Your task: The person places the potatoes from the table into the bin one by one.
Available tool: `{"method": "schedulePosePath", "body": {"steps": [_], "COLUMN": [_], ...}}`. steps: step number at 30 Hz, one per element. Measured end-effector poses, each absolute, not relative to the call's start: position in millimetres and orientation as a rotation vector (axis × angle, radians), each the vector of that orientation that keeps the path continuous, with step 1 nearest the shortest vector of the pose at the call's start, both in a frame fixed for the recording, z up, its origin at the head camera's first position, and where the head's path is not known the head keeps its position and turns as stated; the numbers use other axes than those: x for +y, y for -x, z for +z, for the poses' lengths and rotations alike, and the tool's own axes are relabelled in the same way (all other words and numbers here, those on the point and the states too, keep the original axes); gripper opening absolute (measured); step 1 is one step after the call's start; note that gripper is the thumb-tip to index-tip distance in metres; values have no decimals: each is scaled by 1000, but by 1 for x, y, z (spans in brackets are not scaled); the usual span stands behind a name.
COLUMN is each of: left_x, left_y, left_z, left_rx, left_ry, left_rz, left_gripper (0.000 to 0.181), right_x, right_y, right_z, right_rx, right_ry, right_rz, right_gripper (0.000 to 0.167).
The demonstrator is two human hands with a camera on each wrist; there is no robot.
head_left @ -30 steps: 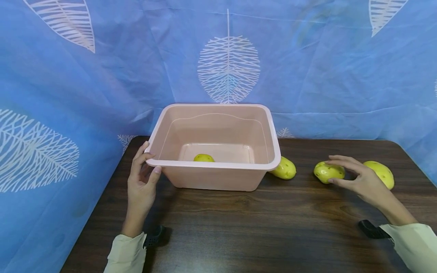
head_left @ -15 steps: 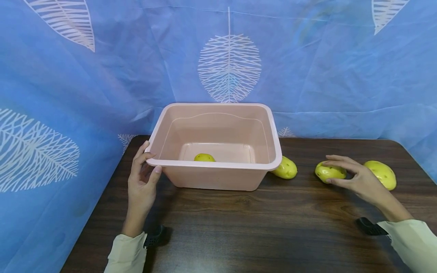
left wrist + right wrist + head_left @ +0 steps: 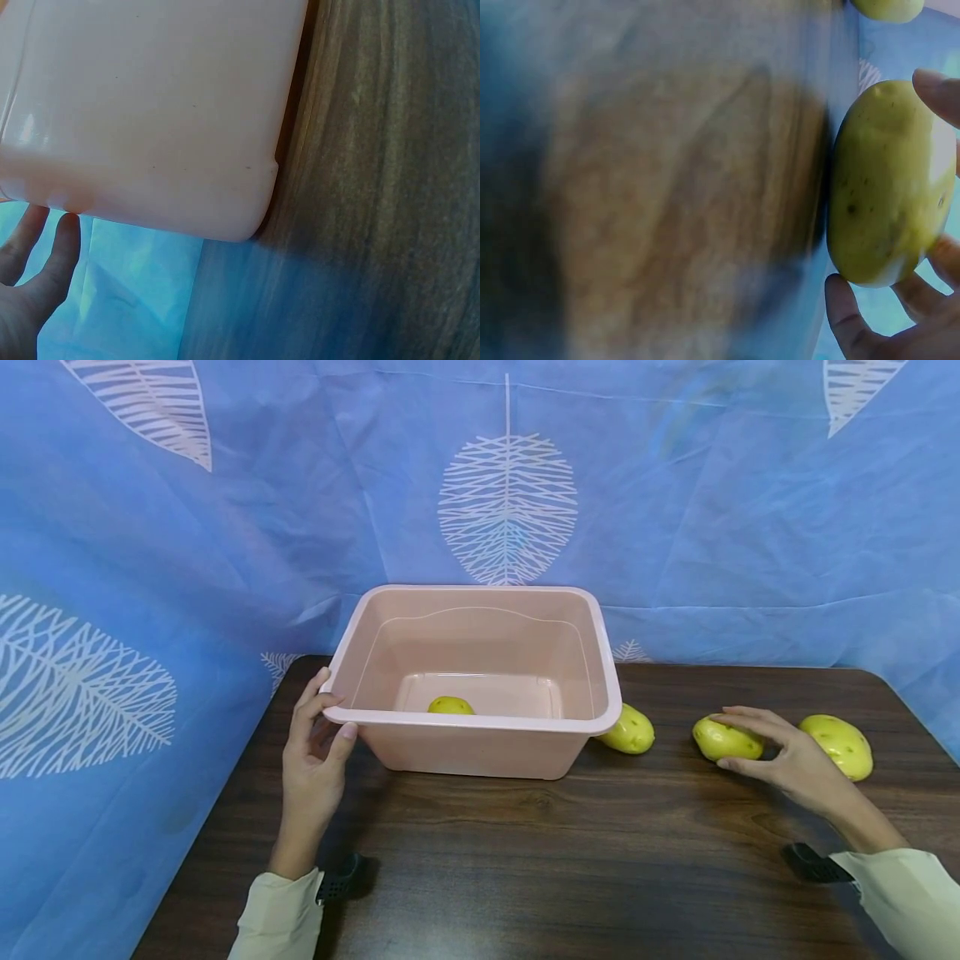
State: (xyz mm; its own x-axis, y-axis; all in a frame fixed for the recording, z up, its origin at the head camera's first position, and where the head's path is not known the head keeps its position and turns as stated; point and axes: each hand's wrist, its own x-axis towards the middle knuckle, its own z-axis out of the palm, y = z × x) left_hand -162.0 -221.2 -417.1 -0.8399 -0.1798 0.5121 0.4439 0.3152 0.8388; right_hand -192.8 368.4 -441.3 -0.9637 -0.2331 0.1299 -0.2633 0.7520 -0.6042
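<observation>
Glossy yellow oval potato [image 3: 726, 739]: on the table, well to the right of the basin; its right end is covered by fingers in the head view.
Right hand [image 3: 802, 768]: grasping this potato, thumb on the near side and fingers over the far side; cut off at the right edge of the right wrist view.
Potato skin: smooth and shiny, pitted with small dark eyes.
Pale pink plastic basin [image 3: 465, 753]: deep, round-cornered, with a rolled rim; its front wall hides part of the floor.
Left hand [image 3: 315, 760]: gripping the basin's near-left corner, thumb on the front, fingers at the side; some fingers are hidden.
Potato in the basin [image 3: 451, 704]: only its top shows above the front rim.
Potato beside the basin [image 3: 630, 731]: just right of it, left end hidden behind the wall.
Outermost potato [image 3: 838, 746]: farthest right of the basin, near the right hand.
Table [image 3: 525, 852]: dark brown wood grain under the basin, blurred in the right wrist view.
Blue cloth [image 3: 675, 527]: wrinkled, white leaf prints, hanging behind and left of the basin.
</observation>
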Motion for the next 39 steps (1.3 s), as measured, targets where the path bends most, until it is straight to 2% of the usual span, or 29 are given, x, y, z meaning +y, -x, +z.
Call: {"method": "schedulePosePath", "body": {"steps": [39], "left_x": [-221], "left_y": [163], "left_z": [-417], "left_rx": [-2054], "left_ry": [260], "left_rz": [-1546], "left_gripper": [36], "right_x": [368], "right_y": [187], "right_z": [-446], "right_rx": [-2858], "right_ry": [-445], "right_rz": [949], "right_gripper": [71]}}
